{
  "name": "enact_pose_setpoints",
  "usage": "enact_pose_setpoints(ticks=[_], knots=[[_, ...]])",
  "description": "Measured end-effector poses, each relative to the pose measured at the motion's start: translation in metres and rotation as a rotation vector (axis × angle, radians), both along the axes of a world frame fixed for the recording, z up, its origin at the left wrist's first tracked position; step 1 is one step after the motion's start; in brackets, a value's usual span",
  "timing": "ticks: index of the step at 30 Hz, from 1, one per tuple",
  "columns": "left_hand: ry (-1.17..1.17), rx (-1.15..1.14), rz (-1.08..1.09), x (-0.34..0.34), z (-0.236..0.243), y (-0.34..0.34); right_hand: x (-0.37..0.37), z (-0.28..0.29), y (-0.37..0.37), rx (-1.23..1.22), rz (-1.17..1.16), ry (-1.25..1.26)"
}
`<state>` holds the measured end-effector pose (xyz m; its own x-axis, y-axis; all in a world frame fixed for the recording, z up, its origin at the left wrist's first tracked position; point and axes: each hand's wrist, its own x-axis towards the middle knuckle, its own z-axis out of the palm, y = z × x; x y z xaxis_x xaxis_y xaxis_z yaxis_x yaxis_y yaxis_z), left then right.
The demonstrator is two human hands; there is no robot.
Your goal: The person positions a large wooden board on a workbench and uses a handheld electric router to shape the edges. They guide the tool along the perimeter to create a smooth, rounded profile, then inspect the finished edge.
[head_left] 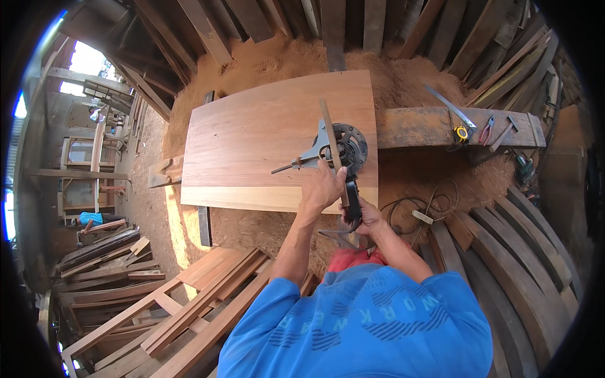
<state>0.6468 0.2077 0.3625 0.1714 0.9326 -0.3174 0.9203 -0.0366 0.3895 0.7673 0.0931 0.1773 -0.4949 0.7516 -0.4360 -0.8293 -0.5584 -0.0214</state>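
- at 1 o'clock from left hand [322, 187]: power tool [346, 151], over wood panel [252, 138]
- right hand [372, 219]: wrapped round black handle [352, 191], tool at 12
- left: pinching wooden strip [329, 131]

I'm getting soft, mostly even daylight over the wooden panel [252, 132], enough to read its grain. The strongest light reaches me from the left, where an opening [88, 60] is blown out to white and a blue fringe runs along the rim. A sunlit strip [178, 220] glares on the ground beside the panel, while the upright boards [167, 38] at upper left sink into shade. The power tool [356, 148] and left hand [322, 189] come through crisp. My fisheye fans the boards outward, and black closes in at the corners. The far-left background looks soft, though distance alone may explain that.
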Motion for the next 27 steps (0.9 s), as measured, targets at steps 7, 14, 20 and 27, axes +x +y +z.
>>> enact_pose_setpoints(ticks=[7,14,20,27], knots=[[-0.121,0.138,0.09,-0.046,0.006,0.062,-0.003,0.018,0.01,-0.107,0.089,-0.252],[-0.415,-0.029,0.128,-0.01,-0.057,0.149,-0.033,0.002,0.004,-0.121,-0.006,-0.308],[-0.611,-0.16,-0.03,-0.004,-0.086,0.141,-0.067,-0.012,0.002,-0.177,-0.176,-0.304],[-0.706,-0.13,-0.058,-0.063,-0.083,0.128,-0.103,0.01,-0.001,-0.264,-0.42,-0.113]])
